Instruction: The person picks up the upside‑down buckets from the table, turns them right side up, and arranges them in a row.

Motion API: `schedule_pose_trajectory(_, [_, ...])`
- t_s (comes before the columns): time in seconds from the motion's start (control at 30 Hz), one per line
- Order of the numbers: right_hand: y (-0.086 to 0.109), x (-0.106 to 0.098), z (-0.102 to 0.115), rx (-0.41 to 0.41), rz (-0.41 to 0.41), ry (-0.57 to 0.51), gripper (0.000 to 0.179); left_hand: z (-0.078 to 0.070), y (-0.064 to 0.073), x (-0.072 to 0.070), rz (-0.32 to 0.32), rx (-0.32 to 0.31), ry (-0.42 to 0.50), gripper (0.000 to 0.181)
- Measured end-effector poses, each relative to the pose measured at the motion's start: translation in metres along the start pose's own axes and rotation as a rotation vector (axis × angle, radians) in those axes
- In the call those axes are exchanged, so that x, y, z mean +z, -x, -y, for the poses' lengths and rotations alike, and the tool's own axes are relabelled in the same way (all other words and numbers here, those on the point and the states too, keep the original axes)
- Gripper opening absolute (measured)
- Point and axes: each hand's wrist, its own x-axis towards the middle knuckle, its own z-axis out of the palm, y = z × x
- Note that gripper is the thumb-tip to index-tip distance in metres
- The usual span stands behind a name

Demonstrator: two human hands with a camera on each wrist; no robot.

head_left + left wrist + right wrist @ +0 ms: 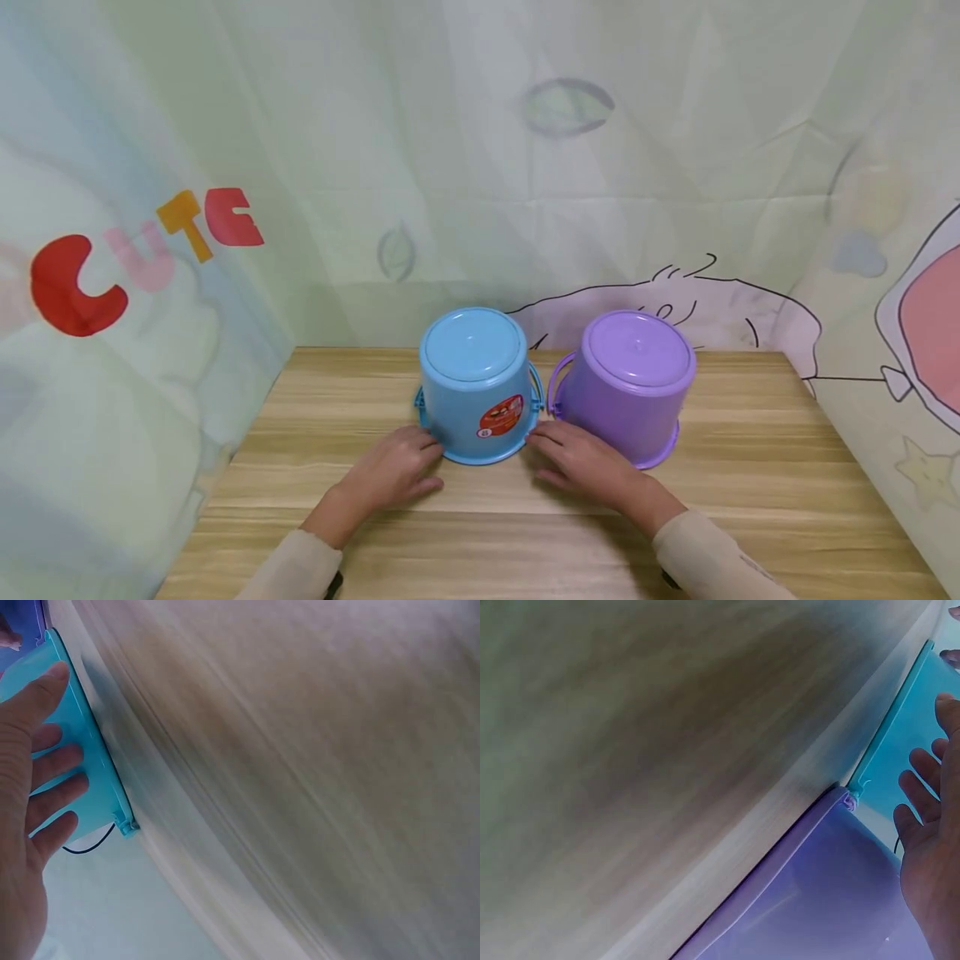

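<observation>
A light blue bucket (457, 404) stands upside down on the wooden table (480, 542), with a red oval label on its front. My left hand (393, 467) is at its lower left side, fingers loosely bent near the rim. At the lower right side is my right hand (581, 462), its fingertips close to the blue rim. The wrist views show both hands relaxed with spread fingers; whether they touch the bucket I cannot tell. To the right sits an upturned purple bucket (615, 408), partly behind my right hand, its handle (558, 383) towards the blue one.
A pale printed curtain (450, 167) hangs behind the table and along both sides. Colourful letters (78, 287) decorate its left part, and a drawn cartoon figure (750, 308) spans the lower back right. The two buckets stand close together near the table's back edge.
</observation>
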Motion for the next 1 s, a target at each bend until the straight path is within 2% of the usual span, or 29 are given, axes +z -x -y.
schedule_pose_trajectory(0.2, [-0.001, 0.004, -0.002, 0.03, 0.059, 0.011, 0.053, 0.001, -0.003, 0.003, 0.05, -0.031, 0.022, 0.042])
schedule_pose_trajectory(0.43, [-0.004, 0.009, -0.005, 0.044, 0.077, 0.011, 0.052, 0.003, -0.008, 0.007, 0.101, -0.111, 0.135, 0.03])
schedule_pose_trajectory(0.6, [-0.008, 0.012, -0.008, 0.048, 0.086, 0.019, 0.047, 0.005, -0.012, 0.007, 0.127, -0.168, 0.194, 0.029])
schedule_pose_trajectory(0.87, [-0.013, 0.017, -0.009, 0.046, 0.107, 0.009, 0.039, 0.007, -0.015, 0.006, 0.106, -0.218, 0.23, 0.016])
schedule_pose_trajectory(1.0, [-0.017, 0.021, -0.009, 0.064, 0.123, 0.002, 0.03, 0.007, -0.016, 0.007, 0.117, -0.238, 0.235, 0.013])
